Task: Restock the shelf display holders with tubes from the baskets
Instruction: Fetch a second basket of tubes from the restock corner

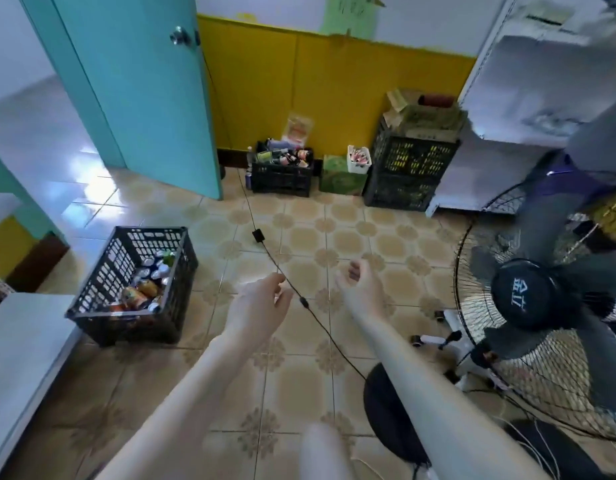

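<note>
Both hands are out in front at about waist height, over bare floor tiles and carrying nothing. The left hand (261,306) is relaxed with its fingers loosely curved. The right hand (357,282) has its fingers curled in a bit more, but nothing is in it either. My read is a between-loads posture, with the arms free to reach for stock.

The likely tubes (358,154) are small pinkish packs standing upright in a small white basket (359,166). It sits against the yellow wall, on or just behind a green box (341,178); I can't tell which. They are too small to be sure they are tubes. The basket is wedged between a low black crate (282,178) of bottles and a tall black crate stack (408,168) topped with cardboard. It is well away from both hands, so a walk or a long reach is needed.

The white shelf unit (542,81) at upper right is blurred and no display holders can be made out on it.

A thin black cable (265,247) hangs across the middle of the view and passes right by the left fingertips. I can't tell if it touches them, and it could snag on a reach forward.

- A big floor fan (528,306) crowds the right side, between the person and the shelf.
- Another black crate (102,296) holding cans sits near left on the floor, with no tubes seen in it.
- A teal door (133,81) stands open at back left.
- A dark round stool (382,410) lies under the right forearm.
</note>
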Demonstrator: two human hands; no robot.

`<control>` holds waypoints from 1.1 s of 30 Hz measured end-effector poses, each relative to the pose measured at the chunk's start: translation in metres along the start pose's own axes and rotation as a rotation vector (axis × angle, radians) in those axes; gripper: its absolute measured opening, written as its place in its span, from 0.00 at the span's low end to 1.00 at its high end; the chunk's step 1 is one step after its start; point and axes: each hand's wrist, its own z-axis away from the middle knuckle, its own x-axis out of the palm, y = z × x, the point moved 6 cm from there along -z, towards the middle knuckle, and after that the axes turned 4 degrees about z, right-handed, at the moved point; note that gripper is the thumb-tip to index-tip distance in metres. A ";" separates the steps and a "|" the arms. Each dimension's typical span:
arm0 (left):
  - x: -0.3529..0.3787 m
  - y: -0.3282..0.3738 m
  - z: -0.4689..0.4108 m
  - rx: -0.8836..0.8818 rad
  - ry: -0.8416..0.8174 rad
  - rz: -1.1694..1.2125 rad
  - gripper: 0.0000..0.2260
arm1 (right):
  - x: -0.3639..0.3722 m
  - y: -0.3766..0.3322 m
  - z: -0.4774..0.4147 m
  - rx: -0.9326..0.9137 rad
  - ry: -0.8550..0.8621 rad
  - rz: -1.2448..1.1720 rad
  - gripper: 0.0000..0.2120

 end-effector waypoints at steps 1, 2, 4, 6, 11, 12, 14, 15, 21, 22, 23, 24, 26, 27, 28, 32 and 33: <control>0.000 -0.001 -0.017 -0.004 -0.007 0.000 0.17 | 0.002 -0.003 -0.017 -0.002 0.013 0.004 0.19; 0.000 -0.003 -0.034 -0.014 -0.014 -0.001 0.17 | 0.004 -0.004 -0.033 -0.001 0.019 0.009 0.19; 0.002 -0.013 -0.070 -0.036 -0.023 0.005 0.17 | 0.013 -0.006 -0.068 0.010 0.016 0.017 0.19; 0.004 -0.025 -0.116 -0.066 -0.032 0.010 0.17 | 0.024 -0.006 -0.112 0.022 0.009 0.031 0.20; 0.013 -0.030 -0.264 -0.098 -0.033 0.017 0.18 | 0.036 -0.019 -0.247 0.055 0.028 0.058 0.19; 0.014 -0.025 -0.295 -0.093 -0.042 0.011 0.18 | 0.034 -0.024 -0.275 0.061 0.035 0.057 0.18; 0.013 -0.015 -0.355 -0.081 -0.058 0.005 0.18 | 0.028 -0.039 -0.328 0.063 0.046 0.056 0.17; 0.011 -0.010 -0.383 -0.072 -0.058 0.010 0.18 | 0.024 -0.047 -0.354 0.058 0.055 0.059 0.18; -0.001 0.018 -0.516 0.004 -0.039 -0.101 0.18 | 0.007 -0.076 -0.482 0.022 0.131 0.152 0.20; -0.002 0.022 -0.537 0.015 -0.036 -0.113 0.18 | 0.007 -0.079 -0.501 0.016 0.131 0.152 0.19; -0.003 0.027 -0.557 0.030 -0.030 -0.123 0.18 | 0.007 -0.083 -0.520 0.014 0.129 0.148 0.19; -0.004 0.033 -0.578 0.050 -0.021 -0.134 0.17 | 0.007 -0.088 -0.539 0.012 0.129 0.147 0.20; -0.006 0.045 -0.622 0.089 -0.007 -0.162 0.16 | 0.006 -0.097 -0.581 -0.003 0.143 0.167 0.21; -0.007 0.050 -0.645 0.107 0.003 -0.166 0.16 | 0.005 -0.102 -0.602 -0.016 0.156 0.181 0.21; -0.008 0.054 -0.668 0.118 0.009 -0.162 0.15 | 0.004 -0.105 -0.624 -0.024 0.172 0.189 0.21; 0.004 0.071 -0.751 0.137 -0.037 -0.149 0.15 | -0.003 -0.107 -0.698 0.003 0.189 0.202 0.21; 0.009 0.079 -0.771 0.156 -0.053 -0.151 0.14 | -0.007 -0.105 -0.715 0.015 0.198 0.205 0.20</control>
